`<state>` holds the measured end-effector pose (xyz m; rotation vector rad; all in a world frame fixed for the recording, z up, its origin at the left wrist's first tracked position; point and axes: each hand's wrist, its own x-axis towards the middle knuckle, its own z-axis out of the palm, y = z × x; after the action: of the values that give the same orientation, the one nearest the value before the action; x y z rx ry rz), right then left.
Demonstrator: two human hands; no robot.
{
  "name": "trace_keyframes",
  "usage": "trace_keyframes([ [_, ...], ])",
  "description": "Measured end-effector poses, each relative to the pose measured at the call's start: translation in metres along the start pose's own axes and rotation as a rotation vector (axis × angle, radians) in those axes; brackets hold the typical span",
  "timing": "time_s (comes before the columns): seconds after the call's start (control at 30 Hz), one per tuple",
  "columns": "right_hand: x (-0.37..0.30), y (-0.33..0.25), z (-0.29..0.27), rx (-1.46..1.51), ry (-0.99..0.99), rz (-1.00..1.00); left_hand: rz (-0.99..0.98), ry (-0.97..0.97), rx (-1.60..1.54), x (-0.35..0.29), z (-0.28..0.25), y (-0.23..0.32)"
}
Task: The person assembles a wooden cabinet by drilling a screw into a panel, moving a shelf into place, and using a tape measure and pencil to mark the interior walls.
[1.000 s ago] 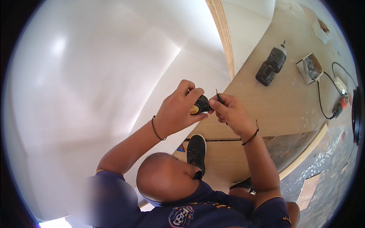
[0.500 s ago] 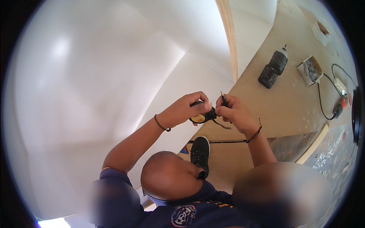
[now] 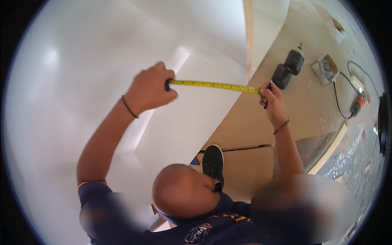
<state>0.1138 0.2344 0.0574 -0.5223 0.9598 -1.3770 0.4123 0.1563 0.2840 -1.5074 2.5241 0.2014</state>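
My left hand is closed around the dark case of a tape measure, over a large white panel. The yellow tape runs out from it to the right, stretched flat across the panel. My right hand pinches the tape's far end near the panel's right edge, and a thin dark pencil-like stick shows between its fingers. Both wrists wear thin dark bands.
A black cordless drill lies on the plywood surface just beyond my right hand. Farther right are a small open box, a black cable with a red-orange tool, and debris. A black shoe stands below.
My hands were close together on the tape measure. They have moved apart, the left going left with the case, and the yellow tape is now drawn out across the white panel.
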Motion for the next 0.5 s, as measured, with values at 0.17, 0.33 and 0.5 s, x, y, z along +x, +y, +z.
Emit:
trace_keyframes([
  [0.17, 0.013, 0.036, -0.016, 0.227, 0.147, 0.042, 0.183, 0.085, 0.281, 0.03, -0.048, 0.013],
  [0.33, 0.027, 0.068, -0.018, 0.283, 0.154, 0.054, 0.347, 0.299, 0.635, 0.054, -0.091, 0.01],
  [0.5, 0.036, 0.087, -0.028, -0.164, 0.113, 0.055, 0.367, 0.332, 0.858, 0.068, -0.126, 0.051],
])
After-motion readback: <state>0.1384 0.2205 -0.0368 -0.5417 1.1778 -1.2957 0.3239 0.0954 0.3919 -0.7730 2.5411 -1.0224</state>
